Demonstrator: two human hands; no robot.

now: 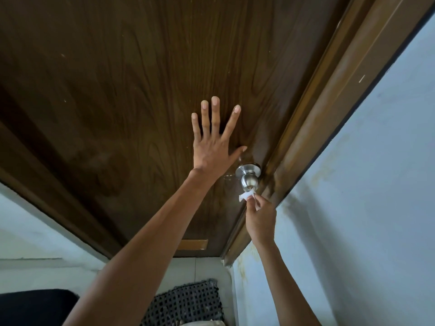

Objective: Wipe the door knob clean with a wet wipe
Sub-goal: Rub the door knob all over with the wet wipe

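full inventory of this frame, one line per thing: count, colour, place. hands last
door: 1, dark brown wood grain, fills upper left and centre
door frame: 1, lighter brown, runs diagonally along the door's right edge
door knob: 1, silver metal, on the door near the frame edge
wet wipe: 1, white, bunched, just below the knob's face
wall: pale blue-grey, right of the frame, with yellowish stains near it
mat: 1, dark woven grid, on the floor at bottom centre
dark object: 1, black, bottom left corner, cannot tell what it is
left hand: 1, open, fingers spread, flat on the door above the knob
right hand: 1, pinching the wipe, below the knob
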